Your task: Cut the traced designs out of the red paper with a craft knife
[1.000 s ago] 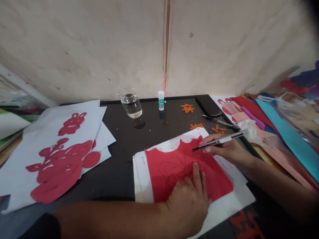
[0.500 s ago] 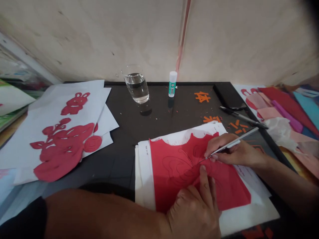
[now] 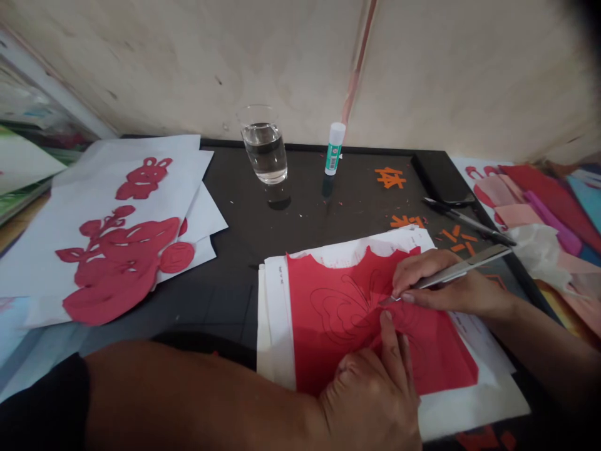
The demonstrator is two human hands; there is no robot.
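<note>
A sheet of red paper (image 3: 328, 338) with a pencil-drawn butterfly lies on a stack of white printed sheets (image 3: 276, 313). Its top edge is cut in scallops. My right hand (image 3: 436, 282) grips a silver craft knife (image 3: 462, 266) in a pen hold, its blade tip at the butterfly's middle. Just below the tip, my left hand (image 3: 375, 388) presses on the red paper, index finger stretched out and the other fingers partly hidden. That hand holds nothing.
A glass of water (image 3: 265, 150) and a glue stick (image 3: 333, 150) stand behind. White sheets with red cutouts (image 3: 117, 269) lie left. Orange paper characters (image 3: 390, 178), a pen (image 3: 469, 220), a black phone-like object (image 3: 439, 178) and coloured scraps (image 3: 539, 219) are right.
The knife has turned in my right hand, so its flat side shows more and the blade lies lower. My left hand stays pressed on the paper. The whole view has shifted slightly.
</note>
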